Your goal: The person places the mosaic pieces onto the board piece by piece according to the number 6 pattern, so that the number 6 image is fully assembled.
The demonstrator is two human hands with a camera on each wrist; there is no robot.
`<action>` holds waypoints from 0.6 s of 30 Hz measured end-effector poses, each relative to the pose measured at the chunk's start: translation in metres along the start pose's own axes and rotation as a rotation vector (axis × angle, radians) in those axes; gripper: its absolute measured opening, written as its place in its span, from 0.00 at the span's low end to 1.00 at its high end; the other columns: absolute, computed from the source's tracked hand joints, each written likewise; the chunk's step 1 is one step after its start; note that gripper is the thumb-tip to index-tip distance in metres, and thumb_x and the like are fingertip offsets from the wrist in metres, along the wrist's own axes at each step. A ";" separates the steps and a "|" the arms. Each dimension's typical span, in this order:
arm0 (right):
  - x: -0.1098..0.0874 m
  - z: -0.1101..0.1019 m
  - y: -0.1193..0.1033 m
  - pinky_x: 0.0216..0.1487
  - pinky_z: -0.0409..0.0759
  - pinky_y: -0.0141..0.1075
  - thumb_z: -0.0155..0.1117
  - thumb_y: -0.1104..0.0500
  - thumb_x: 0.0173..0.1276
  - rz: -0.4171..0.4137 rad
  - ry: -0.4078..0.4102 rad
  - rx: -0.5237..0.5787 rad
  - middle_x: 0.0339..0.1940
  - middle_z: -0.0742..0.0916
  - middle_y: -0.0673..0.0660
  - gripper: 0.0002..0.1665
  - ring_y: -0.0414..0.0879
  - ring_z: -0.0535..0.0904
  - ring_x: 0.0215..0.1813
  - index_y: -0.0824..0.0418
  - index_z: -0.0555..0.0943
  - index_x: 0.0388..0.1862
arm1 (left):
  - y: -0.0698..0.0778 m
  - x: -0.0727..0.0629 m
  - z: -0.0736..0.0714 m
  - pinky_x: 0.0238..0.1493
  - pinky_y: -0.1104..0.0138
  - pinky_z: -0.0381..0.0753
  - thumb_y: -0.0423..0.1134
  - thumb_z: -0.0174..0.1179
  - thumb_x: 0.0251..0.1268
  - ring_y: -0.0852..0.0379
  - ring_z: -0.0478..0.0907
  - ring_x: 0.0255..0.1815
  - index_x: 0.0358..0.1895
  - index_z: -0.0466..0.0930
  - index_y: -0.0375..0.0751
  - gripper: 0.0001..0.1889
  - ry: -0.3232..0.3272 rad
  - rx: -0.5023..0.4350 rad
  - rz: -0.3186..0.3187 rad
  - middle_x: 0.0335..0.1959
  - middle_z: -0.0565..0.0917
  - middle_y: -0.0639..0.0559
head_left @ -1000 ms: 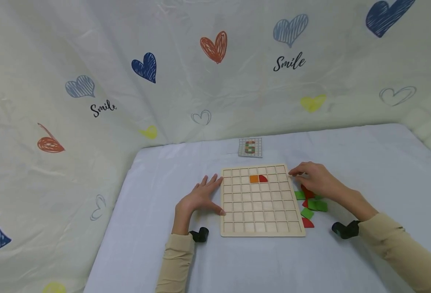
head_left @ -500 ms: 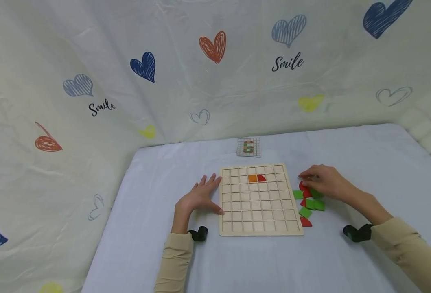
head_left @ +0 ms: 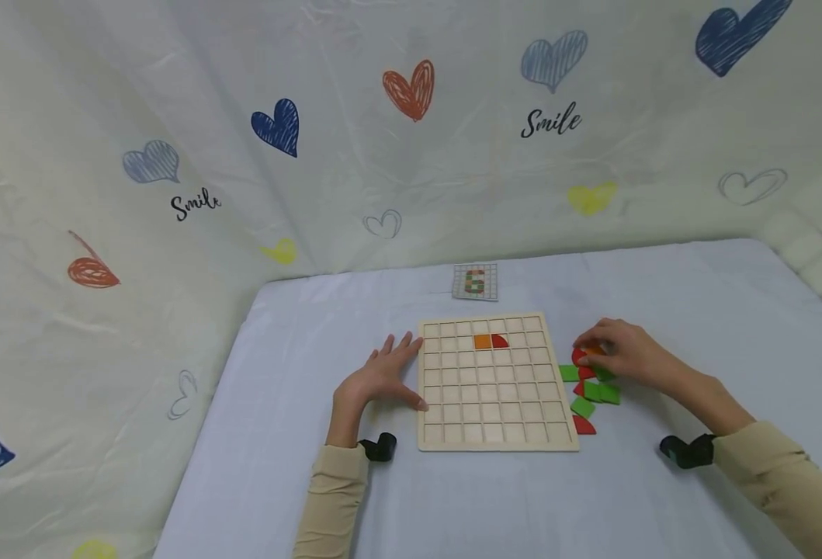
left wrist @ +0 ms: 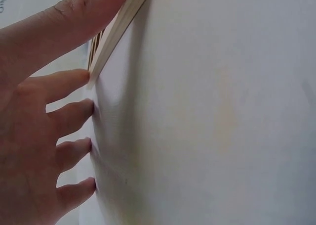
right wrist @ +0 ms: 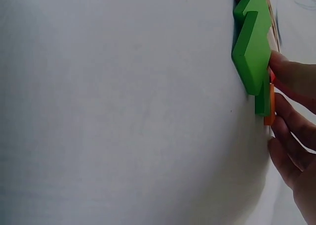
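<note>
A square wooden grid board (head_left: 498, 404) lies on the cloth. An orange square tile (head_left: 483, 341) and a red quarter-circle tile (head_left: 499, 341) sit side by side in its second row from the back. My left hand (head_left: 381, 376) is spread at the board's left edge, thumb and fingertips at the frame. My right hand (head_left: 623, 349) reaches over the loose tiles right of the board, thumb and fingers bent around a red piece (head_left: 578, 355) and an orange piece (right wrist: 269, 105). I cannot tell whether it pinches either one. Several green tiles (right wrist: 254, 54) lie beside its thumb.
A small card (head_left: 475, 282) with a coloured figure on a grid lies behind the board. Another red quarter-circle (head_left: 583, 425) lies at the near end of the loose tiles. White cloth (head_left: 494, 505) covers the table, and a sheet printed with hearts (head_left: 408, 89) hangs behind.
My right hand has moved from the board's upper right edge, right and slightly nearer, onto the loose tiles. An orange piece now shows beneath its fingers. My left hand stays at the board.
</note>
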State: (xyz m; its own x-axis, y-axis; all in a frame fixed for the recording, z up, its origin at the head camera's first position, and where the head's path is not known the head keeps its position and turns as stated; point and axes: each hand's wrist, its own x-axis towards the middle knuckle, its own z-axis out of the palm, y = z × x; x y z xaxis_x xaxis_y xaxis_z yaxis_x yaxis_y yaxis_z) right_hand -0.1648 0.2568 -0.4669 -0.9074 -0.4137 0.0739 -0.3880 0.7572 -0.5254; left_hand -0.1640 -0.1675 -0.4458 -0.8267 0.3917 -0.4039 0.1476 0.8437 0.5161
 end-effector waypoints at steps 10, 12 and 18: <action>-0.002 -0.001 -0.002 0.42 0.85 0.34 0.78 0.65 0.60 0.018 0.033 0.053 0.36 0.88 0.50 0.12 0.45 0.82 0.40 0.60 0.84 0.40 | 0.001 0.001 0.001 0.85 0.46 0.36 0.51 0.82 0.49 0.46 0.31 0.87 0.85 0.49 0.52 0.62 0.002 -0.011 -0.001 0.87 0.44 0.51; -0.001 -0.001 -0.003 0.40 0.84 0.32 0.78 0.65 0.59 0.009 0.043 0.064 0.35 0.89 0.49 0.12 0.45 0.82 0.38 0.60 0.84 0.40 | 0.001 0.000 0.001 0.85 0.46 0.36 0.51 0.82 0.49 0.46 0.31 0.87 0.85 0.49 0.53 0.62 0.003 -0.012 0.000 0.87 0.44 0.51; -0.001 -0.003 -0.007 0.40 0.83 0.29 0.76 0.63 0.63 0.045 0.025 0.098 0.37 0.90 0.49 0.14 0.43 0.82 0.40 0.60 0.88 0.48 | 0.001 0.000 0.001 0.85 0.46 0.36 0.51 0.82 0.48 0.45 0.32 0.87 0.85 0.50 0.51 0.62 0.005 -0.015 0.002 0.87 0.45 0.51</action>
State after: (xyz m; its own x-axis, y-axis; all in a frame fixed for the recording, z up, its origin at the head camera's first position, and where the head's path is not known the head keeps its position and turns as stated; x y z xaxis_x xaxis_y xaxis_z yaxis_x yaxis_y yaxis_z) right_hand -0.1620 0.2536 -0.4603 -0.9277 -0.3670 0.0685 -0.3302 0.7211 -0.6091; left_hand -0.1637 -0.1658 -0.4459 -0.8290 0.3915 -0.3993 0.1412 0.8375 0.5279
